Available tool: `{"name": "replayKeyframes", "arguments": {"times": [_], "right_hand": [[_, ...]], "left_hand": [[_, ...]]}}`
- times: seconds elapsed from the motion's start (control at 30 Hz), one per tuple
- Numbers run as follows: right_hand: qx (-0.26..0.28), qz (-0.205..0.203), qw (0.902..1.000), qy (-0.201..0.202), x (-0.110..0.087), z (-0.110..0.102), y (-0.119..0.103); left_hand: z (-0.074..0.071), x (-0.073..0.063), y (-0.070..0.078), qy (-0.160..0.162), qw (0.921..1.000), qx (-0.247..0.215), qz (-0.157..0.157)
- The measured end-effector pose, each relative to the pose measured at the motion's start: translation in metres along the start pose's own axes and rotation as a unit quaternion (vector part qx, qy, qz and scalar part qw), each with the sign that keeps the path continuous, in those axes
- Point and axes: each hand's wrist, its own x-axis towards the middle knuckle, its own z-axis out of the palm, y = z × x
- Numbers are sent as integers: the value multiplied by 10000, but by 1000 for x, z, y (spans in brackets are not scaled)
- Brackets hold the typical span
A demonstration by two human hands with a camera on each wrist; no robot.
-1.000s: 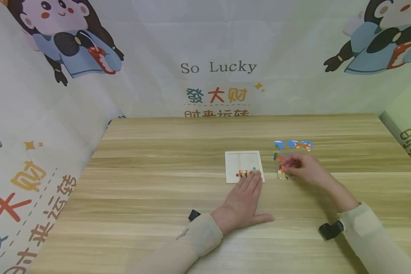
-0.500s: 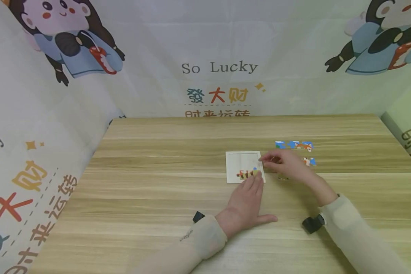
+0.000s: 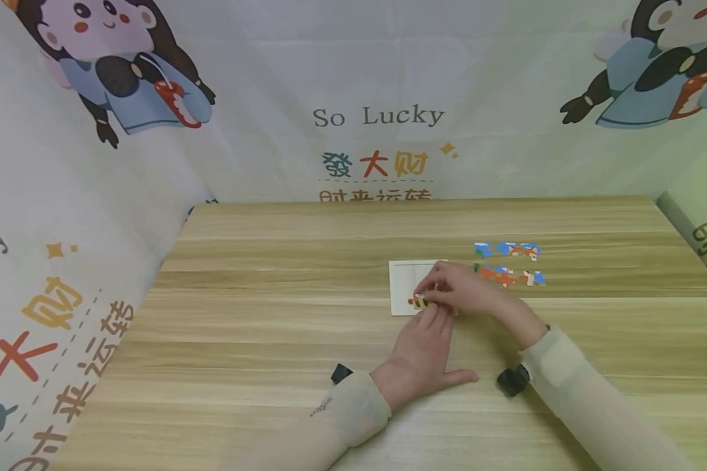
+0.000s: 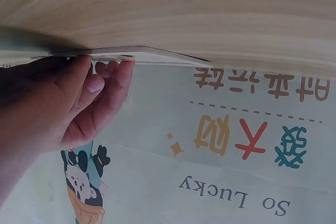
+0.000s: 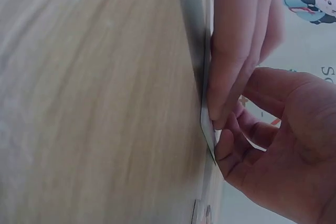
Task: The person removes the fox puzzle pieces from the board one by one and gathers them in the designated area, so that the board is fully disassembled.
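Note:
A square white puzzle board (image 3: 402, 278) lies on the wooden table. Near its front edge are striped puzzle pieces (image 3: 419, 301) in red, yellow and brown. My left hand (image 3: 418, 356) lies flat with its fingers extended onto the board's front edge, thumb out to the side. Bent over the board, my right hand (image 3: 464, 288) pinches a puzzle piece right at the striped ones; the fingers hide it. The right wrist view has the right thumb and fingertips (image 5: 224, 142) together at the edge of the board (image 5: 206, 108), beside the left fingers.
Two rows of loose puzzle pieces lie right of the board: blue and orange pieces (image 3: 530, 251) behind, orange and white pieces (image 3: 503, 275) in front. A printed cloth (image 3: 377, 78) hangs behind the table (image 3: 259, 294). Black wrist cameras (image 3: 512, 381) sit at both sleeves.
My right hand has moved left from the loose pieces onto the board, uncovering the front row and covering part of the striped pieces. The left hand has stayed on the board.

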Motion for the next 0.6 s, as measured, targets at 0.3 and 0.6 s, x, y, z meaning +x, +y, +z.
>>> {"name": "replayKeyframes", "arguments": {"times": [0.3, 0.6], "right_hand": [[745, 280, 9968, 63, 7, 5, -2], [1495, 546, 9856, 568, 11, 1, -8]], "left_hand": [[-2, 0, 0, 85, 10000, 1, 6], [-1, 1, -2, 124, 9999, -28, -12]]}}
